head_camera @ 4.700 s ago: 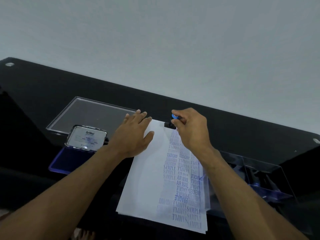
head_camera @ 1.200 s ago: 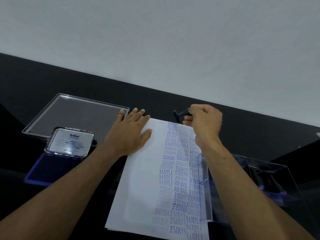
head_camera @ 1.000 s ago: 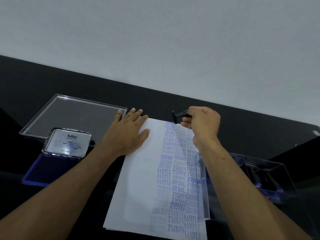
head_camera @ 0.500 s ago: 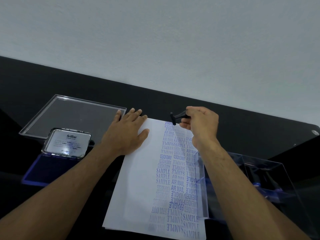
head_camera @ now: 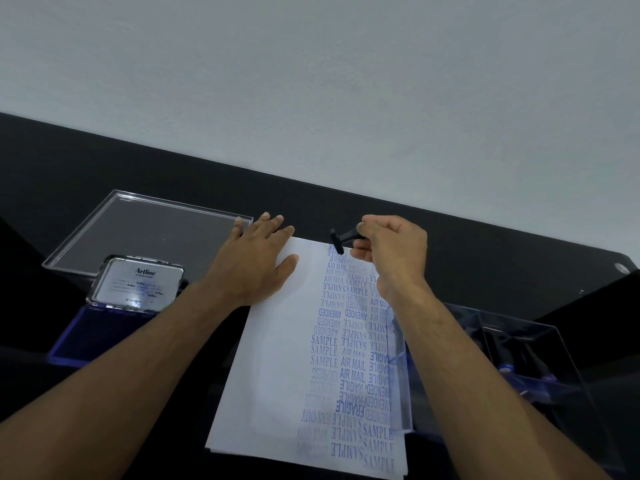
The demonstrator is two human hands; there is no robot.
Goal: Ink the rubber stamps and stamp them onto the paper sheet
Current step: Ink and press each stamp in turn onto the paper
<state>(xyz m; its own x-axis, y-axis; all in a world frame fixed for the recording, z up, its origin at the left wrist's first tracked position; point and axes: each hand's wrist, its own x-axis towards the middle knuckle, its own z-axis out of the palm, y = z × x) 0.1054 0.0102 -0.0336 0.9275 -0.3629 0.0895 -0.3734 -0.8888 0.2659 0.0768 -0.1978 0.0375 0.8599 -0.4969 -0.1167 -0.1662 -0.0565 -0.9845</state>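
A white paper sheet lies on the black table, its right half covered with blue stamped words. My left hand rests flat on the sheet's top left corner, fingers straight. My right hand pinches a small black rubber stamp by its handle, tilted, just above the sheet's top edge. An open blue ink pad with its silver lid raised sits to the left.
A clear plastic lid lies at the back left. A clear plastic box holding more stamps stands at the right, touching the sheet's right edge. A grey wall rises behind the table.
My right hand has lifted the stamp off the sheet's top edge and tilted it on its side. My left hand stays flat on the sheet.
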